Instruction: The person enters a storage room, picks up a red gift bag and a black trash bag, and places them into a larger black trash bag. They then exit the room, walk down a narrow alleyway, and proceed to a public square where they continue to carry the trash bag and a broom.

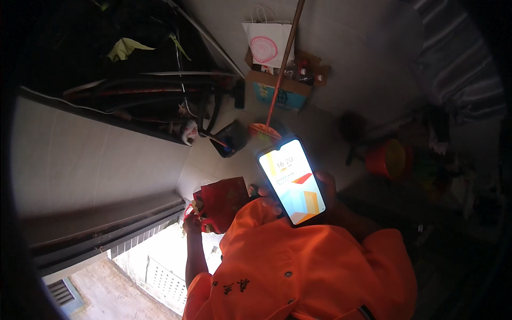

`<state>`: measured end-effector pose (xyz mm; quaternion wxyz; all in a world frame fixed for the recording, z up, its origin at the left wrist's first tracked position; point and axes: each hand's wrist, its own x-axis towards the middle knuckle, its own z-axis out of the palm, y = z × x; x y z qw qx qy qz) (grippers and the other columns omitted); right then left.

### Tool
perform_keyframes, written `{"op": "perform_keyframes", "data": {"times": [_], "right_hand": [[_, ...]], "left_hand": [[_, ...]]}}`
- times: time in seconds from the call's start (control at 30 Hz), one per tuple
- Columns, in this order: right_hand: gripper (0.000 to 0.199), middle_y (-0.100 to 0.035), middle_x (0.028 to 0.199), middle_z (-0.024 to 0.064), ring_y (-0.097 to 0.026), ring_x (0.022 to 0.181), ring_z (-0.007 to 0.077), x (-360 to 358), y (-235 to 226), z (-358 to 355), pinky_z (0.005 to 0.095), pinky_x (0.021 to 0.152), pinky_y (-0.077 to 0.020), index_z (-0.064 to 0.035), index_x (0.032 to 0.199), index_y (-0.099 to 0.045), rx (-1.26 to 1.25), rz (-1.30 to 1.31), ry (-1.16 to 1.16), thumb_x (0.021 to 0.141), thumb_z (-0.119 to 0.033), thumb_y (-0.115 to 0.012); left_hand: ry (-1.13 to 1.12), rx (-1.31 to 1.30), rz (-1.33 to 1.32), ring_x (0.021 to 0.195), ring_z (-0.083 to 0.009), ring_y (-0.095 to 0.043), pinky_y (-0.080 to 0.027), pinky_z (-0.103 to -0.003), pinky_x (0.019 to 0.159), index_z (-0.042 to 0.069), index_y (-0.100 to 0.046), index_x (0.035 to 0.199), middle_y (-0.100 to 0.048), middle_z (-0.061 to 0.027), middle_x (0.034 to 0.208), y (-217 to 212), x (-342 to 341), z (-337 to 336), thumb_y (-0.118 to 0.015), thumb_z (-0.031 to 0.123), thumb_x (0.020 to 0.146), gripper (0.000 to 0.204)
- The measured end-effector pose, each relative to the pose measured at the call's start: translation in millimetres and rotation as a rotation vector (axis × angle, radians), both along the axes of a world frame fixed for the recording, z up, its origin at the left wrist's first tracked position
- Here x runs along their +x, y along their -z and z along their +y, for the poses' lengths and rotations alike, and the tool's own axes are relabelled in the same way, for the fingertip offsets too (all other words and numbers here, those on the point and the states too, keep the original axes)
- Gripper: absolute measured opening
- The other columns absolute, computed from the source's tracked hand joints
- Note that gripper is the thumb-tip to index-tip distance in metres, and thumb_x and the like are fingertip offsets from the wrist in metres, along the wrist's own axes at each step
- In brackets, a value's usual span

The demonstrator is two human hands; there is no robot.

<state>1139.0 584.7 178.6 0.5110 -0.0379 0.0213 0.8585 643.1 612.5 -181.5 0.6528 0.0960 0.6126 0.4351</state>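
Observation:
A smartphone (292, 182) with a lit, colourful screen is upright in front of my chest, tilted a little to the left. My right hand (327, 191) is closed around it, with fingers showing at both long edges. On the left, a red bag (223, 198) with red straps hangs at the end of my outstretched arm. My left hand (191, 220) is closed at its side by the straps; the fingers are small and partly in glare. Orange sleeves and an orange shirt cover my arms and body.
Ahead, a broom (278, 90) stands with its head on the tiled floor beside a dark dustpan (230, 140). Behind it, an open carton (280, 92) of bottles sits below a white paper bag (265, 44). A red bucket (380, 160) is at right, a bright window opening (160, 266) at lower left.

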Motion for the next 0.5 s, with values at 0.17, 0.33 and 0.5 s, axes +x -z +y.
{"op": "perform_keyframes", "data": {"times": [0.17, 0.33, 0.5], "right_hand": [[0.076, -0.032, 0.12, 0.027, -0.039, 0.107, 0.0364, 4, 10, -3, 0.0407, 0.087, -0.0377, 0.0014, 0.126, -0.019, 0.005, 0.079, 0.101, 0.069, -0.036, -0.053], [0.075, -0.031, 0.12, 0.03, -0.043, 0.102, 0.0395, 45, 28, -13, 0.0438, 0.084, -0.0389, -0.0001, 0.127, -0.018, -0.043, -0.13, 0.084, 0.073, -0.045, -0.046], [0.07, -0.032, 0.121, 0.0278, -0.039, 0.107, 0.0397, 97, 37, -23, 0.0462, 0.086, -0.036, 0.0015, 0.126, -0.02, -0.149, -0.226, -0.08, 0.076, -0.041, -0.043]], "left_hand": [[0.311, 0.203, 0.137, 0.086, -0.0176, -0.053, -0.045, -0.027, 0.072, -0.001, -0.047, 0.107, -0.052, -0.0085, 0.098, 1, -1, -3, -0.037, 0.011, 0.079, 0.032], [0.098, -0.028, -0.061, 0.09, -0.0171, -0.051, -0.044, -0.028, 0.074, 0.001, -0.045, 0.111, -0.05, -0.0103, 0.104, -59, 47, 5, -0.033, 0.01, 0.081, 0.033], [0.761, 0.179, 0.615, 0.084, -0.0207, -0.054, -0.045, -0.03, 0.069, 0.003, -0.044, 0.11, -0.054, -0.0079, 0.101, -16, -6, -11, -0.036, 0.016, 0.078, 0.035]]}}
